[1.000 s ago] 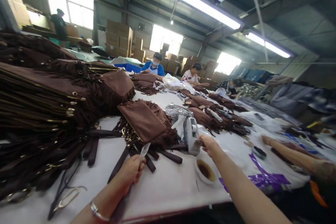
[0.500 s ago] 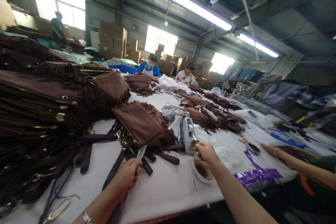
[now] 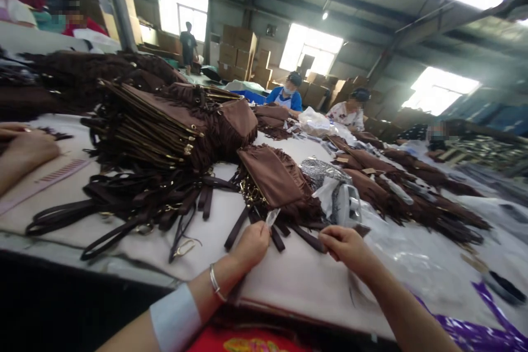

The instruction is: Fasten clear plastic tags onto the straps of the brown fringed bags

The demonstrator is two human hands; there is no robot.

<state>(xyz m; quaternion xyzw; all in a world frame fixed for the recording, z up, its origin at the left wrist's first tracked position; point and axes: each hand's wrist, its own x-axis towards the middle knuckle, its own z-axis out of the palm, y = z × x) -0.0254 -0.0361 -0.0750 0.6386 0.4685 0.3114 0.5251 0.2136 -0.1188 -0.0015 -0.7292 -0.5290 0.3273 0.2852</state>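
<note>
My left hand (image 3: 251,246) is closed around a piece of clear plastic (image 3: 272,218), whose tip sticks up past the fingers. My right hand (image 3: 348,247) is pinched shut at the end of a dark strap (image 3: 309,238); what lies between its fingertips is too small to make out. Just beyond both hands, a brown fringed bag (image 3: 272,176) lies with gold chain and straps toward me. A grey tape dispenser (image 3: 350,203) stands behind my right hand, beside crumpled silver-patterned plastic (image 3: 322,170).
Stacked brown bags (image 3: 152,121) and tangled straps (image 3: 136,198) cover the left. More fringed bags (image 3: 371,181) lie to the right, near clear plastic sheeting (image 3: 412,264) and a purple package (image 3: 474,330). Another person's hand (image 3: 33,148) is at far left, by a pink comb-like strip (image 3: 61,176). Several people sit opposite.
The view has swung left. My right hand has come away from the tape dispenser toward my left hand, which still grips the clear plastic.
</note>
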